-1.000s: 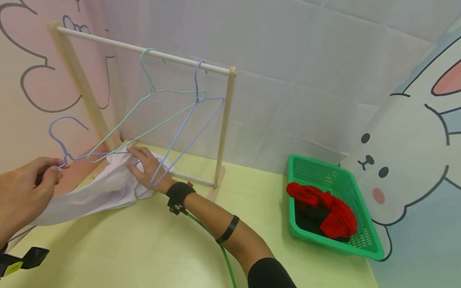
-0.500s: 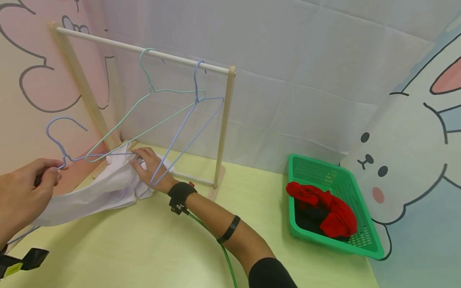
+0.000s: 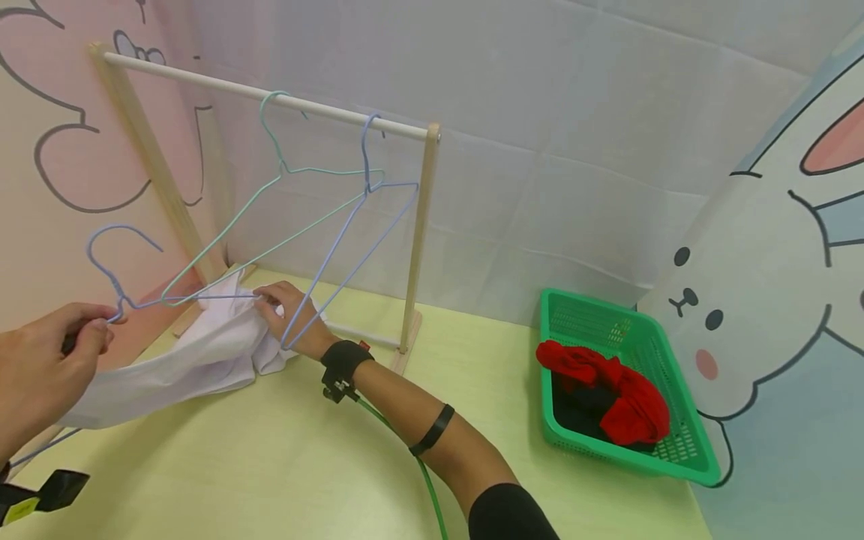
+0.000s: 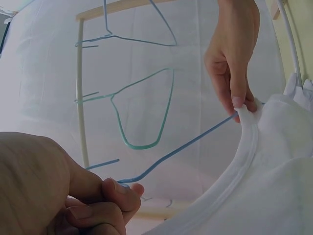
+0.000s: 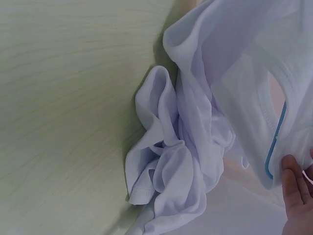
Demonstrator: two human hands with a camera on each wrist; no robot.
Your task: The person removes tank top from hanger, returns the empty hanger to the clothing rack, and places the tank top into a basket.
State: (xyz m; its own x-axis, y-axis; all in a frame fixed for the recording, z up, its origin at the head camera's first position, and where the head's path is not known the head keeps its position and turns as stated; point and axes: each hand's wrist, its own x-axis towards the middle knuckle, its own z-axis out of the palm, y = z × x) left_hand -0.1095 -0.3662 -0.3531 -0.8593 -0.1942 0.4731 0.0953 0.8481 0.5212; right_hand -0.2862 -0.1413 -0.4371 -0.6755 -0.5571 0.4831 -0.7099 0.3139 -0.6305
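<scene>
My left hand grips a blue wire hanger just under its hook. One arm of that hanger runs rightward into the neckline of a white shirt, which sags in folds over the table. At the neckline, my right hand pinches the collar edge between thumb and fingers, right beside the hanger wire, as the left wrist view shows. In the right wrist view, the hanger's blue end shows inside the shirt opening near the fingertips. The hanger's other end sticks out at lower left.
A wooden rack with a white rail stands behind. On it hang a green hanger and another blue hanger, whose lower end overlaps my right wrist in view. A green basket at right holds red and black cloth.
My right hand has shifted slightly right, drawing the shirt's neckline along the hanger arm. The hanger's hook has dipped a little in my left hand.
</scene>
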